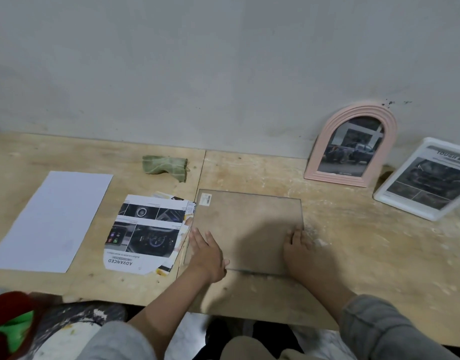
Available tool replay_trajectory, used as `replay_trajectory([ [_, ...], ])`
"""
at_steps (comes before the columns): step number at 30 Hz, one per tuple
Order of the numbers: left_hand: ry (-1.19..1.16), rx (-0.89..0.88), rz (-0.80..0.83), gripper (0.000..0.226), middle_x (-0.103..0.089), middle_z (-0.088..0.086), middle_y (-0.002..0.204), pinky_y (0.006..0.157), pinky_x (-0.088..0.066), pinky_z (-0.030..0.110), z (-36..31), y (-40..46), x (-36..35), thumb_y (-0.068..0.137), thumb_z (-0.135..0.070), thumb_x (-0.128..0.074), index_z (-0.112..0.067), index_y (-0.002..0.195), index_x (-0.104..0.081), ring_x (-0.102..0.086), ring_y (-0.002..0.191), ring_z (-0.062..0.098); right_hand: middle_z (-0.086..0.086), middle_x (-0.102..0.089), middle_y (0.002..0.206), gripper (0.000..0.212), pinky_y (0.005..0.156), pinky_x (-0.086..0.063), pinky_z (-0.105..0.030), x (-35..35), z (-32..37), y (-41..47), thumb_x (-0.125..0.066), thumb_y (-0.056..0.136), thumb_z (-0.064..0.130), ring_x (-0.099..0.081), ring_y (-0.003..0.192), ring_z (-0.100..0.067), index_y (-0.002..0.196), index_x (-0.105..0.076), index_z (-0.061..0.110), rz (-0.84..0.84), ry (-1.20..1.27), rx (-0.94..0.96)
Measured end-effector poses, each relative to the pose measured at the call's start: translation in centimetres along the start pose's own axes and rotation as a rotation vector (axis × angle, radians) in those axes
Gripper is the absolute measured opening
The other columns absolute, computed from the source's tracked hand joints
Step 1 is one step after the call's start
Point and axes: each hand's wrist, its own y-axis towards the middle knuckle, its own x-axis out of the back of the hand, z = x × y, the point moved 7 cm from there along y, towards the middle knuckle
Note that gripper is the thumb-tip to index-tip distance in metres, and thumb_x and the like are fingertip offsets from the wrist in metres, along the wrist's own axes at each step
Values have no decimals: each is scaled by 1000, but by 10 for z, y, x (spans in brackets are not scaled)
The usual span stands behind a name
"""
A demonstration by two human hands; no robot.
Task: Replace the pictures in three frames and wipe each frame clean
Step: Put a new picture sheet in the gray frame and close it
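Fingers [197, 236] on glass pane [247, 224], nr "ADVANCED" printout [145, 229].

Two framed pictures [350, 146] [426, 179], one glass pane [245, 229], one cloth [165, 167], one white sheet [52, 219], perhaps several loose prints [145, 232].

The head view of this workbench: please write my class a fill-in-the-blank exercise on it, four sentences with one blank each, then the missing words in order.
1. Both hands, the left hand and the right hand, rest on the clear ____ lying flat on the table.
2. The arched frame leaning on the wall is ____ in colour.
3. The crumpled cloth is ____.
4. The blank sheet lies ____ of the printed pictures.

Missing words: pane; pink; green; left
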Motion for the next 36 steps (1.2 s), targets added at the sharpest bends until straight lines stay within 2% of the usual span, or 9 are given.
replay_trajectory([
  [2, 72, -26, 25, 89, 15, 50, 141, 115, 8, 57, -1, -4, 3, 98, -43, -36, 17, 141, 14, 21, 133, 60, -46, -31, 134, 53, 94, -42, -62, 2, -1, -1, -42, 81, -8, -39, 123, -57, 132, -34, -18, 3, 19, -6],
  [6, -127, -24, -212, 74, -18, 29, 151, 114, -22, 38, 16, -11, 21, 90, -42, -53, 3, 141, -23, -16, 143, 40, -27, -6, 153, 85, 112, -24, -44, -6, -21, -16, -62, 78, 16, -12, 141, -41, 148, -15, 6, 5, 190, -92],
  [9, -239, 40, -426, 49, -46, 16, 127, 95, -40, 38, 27, -19, 36, 85, -35, -59, -5, 120, -42, -45, 118, 33, -16, -35, 141, 74, 98, -42, -43, 0, -32, -30, -58, 71, 10, -41, 123, -33, 141, -36, 15, -178, 511, -198],
  [16, -777, 170, -376, 14, -63, 15, 93, 75, -44, 30, 46, 0, 50, 79, -16, -67, -12, 79, -54, -61, 94, 35, -21, -49, 121, 47, 92, -40, -41, 17, -49, -27, -53, 80, 31, -47, 111, -41, 122, -50, 10, -184, 876, -670],
  [20, -1291, 62, -311, 19, -65, 13, 89, 73, -44, 32, 36, -3, 67, 82, -10, -66, -17, 93, -52, -59, 77, 24, -15, -53, 98, 43, 70, -40, -36, 15, -63, -15, -51, 63, 47, -51, 88, -34, 97, -54, 21, -195, 1038, -738],
  [23, -1510, -100, -351, 22, -67, 5, 85, 80, -48, 38, 15, -21, 102, 90, 4, -54, -18, 95, -51, -61, 81, 24, -16, -55, 99, 51, 82, -49, -43, 26, -63, 2, -58, 59, 48, -56, 89, -30, 102, -56, 22, -186, 1132, -665],
  [26, -1503, -263, -475, 29, -68, 2, 88, 79, -49, 36, -9, -47, 150, 90, 4, -54, -25, 95, -51, -63, 80, 19, -11, -57, 121, 46, 83, -48, -33, 107, -32, -4, -62, 83, 27, -58, 99, -29, 125, -53, 11, -293, 1259, -510],
  [30, -1343, -482, -677, 34, -67, 3, 96, 74, -50, 19, -44, -85, 200, 88, 2, -56, -30, 98, -50, -65, 85, 12, 0, -66, 95, 15, 58, -43, -17, 210, 26, -11, -59, 91, 32, -63, 83, -15, 94, -64, 19, -243, 1478, -99],
  [36, -837, -695, -883, 43, -66, 10, 109, 73, -46, 19, -101, -124, 219, 82, 6, -47, -6, 123, -50, -64, 92, 27, -20, -70, 80, 43, 68, -51, -41, 293, 54, -36, -68, 82, 41, -67, 73, -24, 77, -66, -1, -281, 1397, 171],
])
